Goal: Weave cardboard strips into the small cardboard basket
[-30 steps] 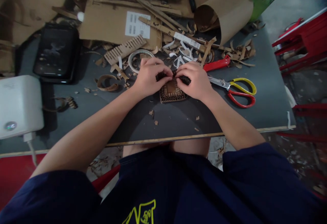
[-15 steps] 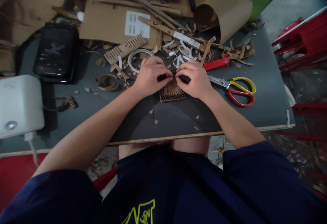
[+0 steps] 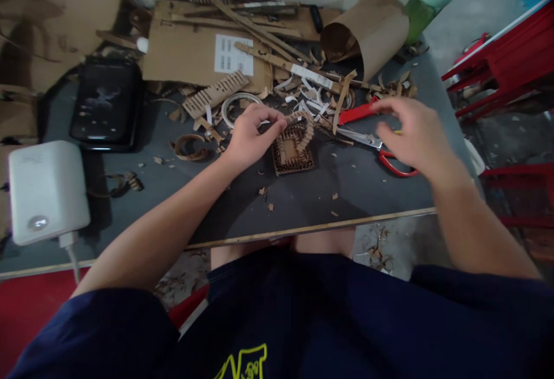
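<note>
A small square piece built of corrugated cardboard strips [image 3: 294, 165] lies on the grey table, with a ridged strip [image 3: 308, 131] curling up at its back right. My left hand [image 3: 256, 137] is at its upper left corner, thumb and forefinger pinched on the strip's end. Off to the right, my right hand [image 3: 413, 135] hovers over the scissors [image 3: 359, 137], its fingers apart and slightly blurred. The scissors lie with their blades toward the cardboard piece; the hand partly hides their yellow handle, while the red one shows. Just behind them rests a red-handled tool [image 3: 355, 113].
Behind are a flat cardboard sheet [image 3: 182, 56], paper and cardboard scraps, a tape ring [image 3: 225, 115] and a rolled cardboard tube [image 3: 383, 33]. At left lie a black phone [image 3: 104, 102] and a white device [image 3: 49, 188] with a cable.
My right hand has let go of the cardboard strip and moved right, over the scissors' handles. The strip's free end now shows. The view has shifted slightly.
</note>
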Demonstrator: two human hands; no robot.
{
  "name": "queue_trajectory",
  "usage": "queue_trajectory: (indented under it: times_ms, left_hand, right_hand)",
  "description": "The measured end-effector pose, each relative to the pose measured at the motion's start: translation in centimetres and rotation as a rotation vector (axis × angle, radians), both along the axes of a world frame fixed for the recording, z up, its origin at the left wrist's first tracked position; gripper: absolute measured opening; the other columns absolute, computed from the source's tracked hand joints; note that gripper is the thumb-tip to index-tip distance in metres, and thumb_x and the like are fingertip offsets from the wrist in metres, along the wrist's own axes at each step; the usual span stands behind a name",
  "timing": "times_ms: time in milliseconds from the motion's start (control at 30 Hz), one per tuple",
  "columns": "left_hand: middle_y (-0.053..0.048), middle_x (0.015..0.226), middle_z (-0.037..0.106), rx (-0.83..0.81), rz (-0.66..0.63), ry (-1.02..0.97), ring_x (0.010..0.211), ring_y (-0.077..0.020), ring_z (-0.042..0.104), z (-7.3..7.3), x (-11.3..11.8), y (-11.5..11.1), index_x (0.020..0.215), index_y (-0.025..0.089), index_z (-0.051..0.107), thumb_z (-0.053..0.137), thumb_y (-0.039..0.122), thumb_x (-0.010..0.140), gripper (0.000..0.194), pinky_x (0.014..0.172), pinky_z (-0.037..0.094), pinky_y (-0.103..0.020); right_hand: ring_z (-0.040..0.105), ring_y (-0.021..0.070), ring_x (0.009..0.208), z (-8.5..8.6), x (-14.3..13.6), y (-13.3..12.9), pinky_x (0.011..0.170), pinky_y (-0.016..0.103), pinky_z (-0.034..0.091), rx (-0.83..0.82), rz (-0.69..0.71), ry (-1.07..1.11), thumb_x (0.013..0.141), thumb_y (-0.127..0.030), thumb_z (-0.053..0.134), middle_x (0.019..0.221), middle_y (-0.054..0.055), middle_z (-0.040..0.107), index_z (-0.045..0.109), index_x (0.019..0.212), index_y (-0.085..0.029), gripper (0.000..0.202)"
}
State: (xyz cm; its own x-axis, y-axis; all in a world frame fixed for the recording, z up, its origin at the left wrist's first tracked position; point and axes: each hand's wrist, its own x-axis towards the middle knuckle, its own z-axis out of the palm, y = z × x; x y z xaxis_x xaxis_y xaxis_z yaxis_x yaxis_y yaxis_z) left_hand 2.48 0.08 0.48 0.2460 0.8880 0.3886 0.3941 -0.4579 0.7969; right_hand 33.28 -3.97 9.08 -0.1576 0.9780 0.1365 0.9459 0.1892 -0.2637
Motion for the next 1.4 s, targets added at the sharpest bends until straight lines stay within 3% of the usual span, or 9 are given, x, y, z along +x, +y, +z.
queue_trajectory:
  times_ms: [100, 300, 533, 600, 733, 800, 967, 1167, 1400]
  left_hand:
    - [-0.004, 0.087, 0.073, -0.086, 0.02, -0.138, 0.09, -0.0182, 0.065, -0.8, 0.2, 0.3, 0.081, 0.021, 0.068, 0.062, 0.043, 0.088, 0.024, 0.089, 0.051, -0.034]
    - [-0.005, 0.087, 0.075, -0.157, 0.007, -0.222, 0.085, -0.0184, 0.066, -1.3, 0.6, -0.1, 0.081, 0.021, 0.072, 0.07, 0.056, 0.083, 0.035, 0.084, 0.053, -0.033]
    - [-0.004, 0.083, 0.074, -0.183, 0.07, -0.291, 0.077, -0.0151, 0.065, -1.2, 0.9, -0.5, 0.084, 0.02, 0.072, 0.072, 0.06, 0.081, 0.039, 0.071, 0.053, -0.028]
    - [-0.004, 0.083, 0.073, -0.211, 0.081, -0.319, 0.076, -0.0147, 0.066, -1.2, 1.0, -0.5, 0.084, 0.02, 0.071, 0.074, 0.057, 0.08, 0.038, 0.07, 0.054, -0.028]
    - [-0.003, 0.084, 0.074, -0.246, 0.033, -0.388, 0.08, -0.0156, 0.068, -1.1, 1.0, -0.5, 0.082, 0.02, 0.071, 0.074, 0.05, 0.082, 0.03, 0.076, 0.057, -0.031]
    - [-0.003, 0.084, 0.073, -0.251, 0.018, -0.427, 0.08, -0.0155, 0.069, -1.2, 1.0, -0.4, 0.081, 0.02, 0.07, 0.074, 0.048, 0.081, 0.028, 0.079, 0.058, -0.033]
    - [-0.001, 0.082, 0.072, -0.284, 0.026, -0.489, 0.081, -0.0162, 0.07, -1.2, 0.9, -0.1, 0.078, 0.021, 0.067, 0.076, 0.051, 0.079, 0.031, 0.083, 0.059, -0.035]
    - [0.001, 0.07, 0.063, -0.321, -0.011, -0.413, 0.087, -0.0209, 0.073, -1.8, 0.6, 0.2, 0.095, 0.024, 0.053, 0.073, 0.058, 0.082, 0.041, 0.086, 0.059, -0.038]
    - [0.007, 0.059, 0.047, -0.489, -0.023, -0.591, 0.068, -0.0146, 0.065, -1.2, 1.4, -0.5, 0.085, 0.023, 0.048, 0.086, 0.041, 0.07, 0.044, 0.076, 0.057, -0.03]
  right_hand:
    - [0.064, 0.0427, 0.114, -0.5, 5.7, -1.8, 0.094, 0.055, 0.05, -0.408, -0.19, -0.259, 0.077, -0.018, 0.071, 0.123, 0.031, 0.067, 0.064, 0.121, -0.01, 0.045]
    - [0.063, 0.0363, 0.109, -3.5, 9.1, -4.1, 0.093, 0.051, 0.05, -0.298, -0.095, -0.224, 0.08, -0.024, 0.061, 0.121, 0.024, 0.064, 0.059, 0.12, -0.019, 0.041]
    - [0.057, 0.0241, 0.067, -2.5, 7.4, -4.0, 0.064, 0.039, 0.041, -0.505, -0.178, -0.244, 0.067, -0.022, 0.064, 0.075, 0.006, 0.061, 0.059, 0.081, -0.025, 0.015]
    - [0.052, 0.0183, 0.06, -1.6, 6.7, -4.8, 0.059, 0.035, 0.037, -0.617, -0.189, -0.017, 0.07, -0.031, 0.068, 0.069, 0.002, 0.058, 0.056, 0.077, -0.024, 0.015]
    - [0.028, 0.0066, 0.04, -0.3, 4.3, -6.7, 0.041, 0.027, 0.018, -0.912, -0.295, 0.683, 0.062, -0.062, 0.078, 0.057, -0.009, 0.035, 0.054, 0.088, -0.025, 0.051]
    - [0.025, 0.0042, 0.04, -0.1, 2.6, -7.3, 0.04, 0.027, 0.016, -0.982, -0.311, 0.814, 0.056, -0.069, 0.079, 0.062, -0.009, 0.037, 0.055, 0.093, -0.024, 0.063]
    - [0.035, 0.0033, 0.045, 0.2, -1.3, -7.4, 0.041, 0.025, 0.026, -0.98, -0.173, 0.762, 0.058, -0.082, 0.074, 0.071, -0.005, 0.045, 0.052, 0.087, -0.022, 0.07]
    - [0.04, 0.0036, 0.043, 0.9, -3.4, -7.9, 0.04, 0.024, 0.032, -1.026, 0.045, 0.711, 0.063, -0.099, 0.05, 0.067, -0.005, 0.043, 0.043, 0.075, -0.021, 0.079]
    - [0.046, 0.0032, 0.042, 0.5, -4.2, -7.8, 0.04, 0.023, 0.036, -0.987, 0.104, 0.69, 0.068, -0.099, 0.041, 0.075, -0.003, 0.047, 0.044, 0.079, -0.019, 0.081]
